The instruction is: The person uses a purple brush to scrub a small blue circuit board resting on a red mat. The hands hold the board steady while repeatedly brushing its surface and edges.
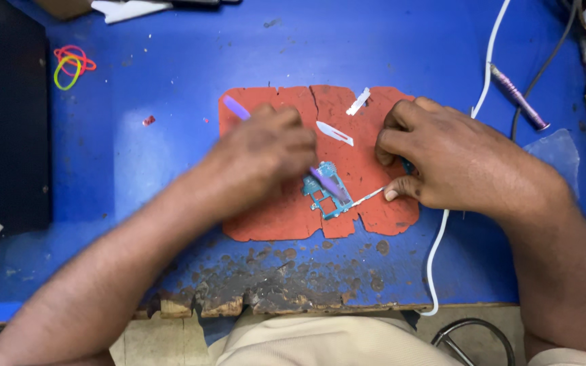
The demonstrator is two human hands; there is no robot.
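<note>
Left hand [266,152] and right hand [452,163] both curled closed.

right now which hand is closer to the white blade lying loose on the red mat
Left. The left hand lies just beside the white blade, its knuckles almost at the blade's near end. The right hand sits farther off on the other side.

One head-worn camera looks steeply down, close (only this view), onto the blue workbench [388,41].

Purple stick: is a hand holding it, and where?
Yes. The left hand holds the purple stick around its middle; both ends stick out.
</note>
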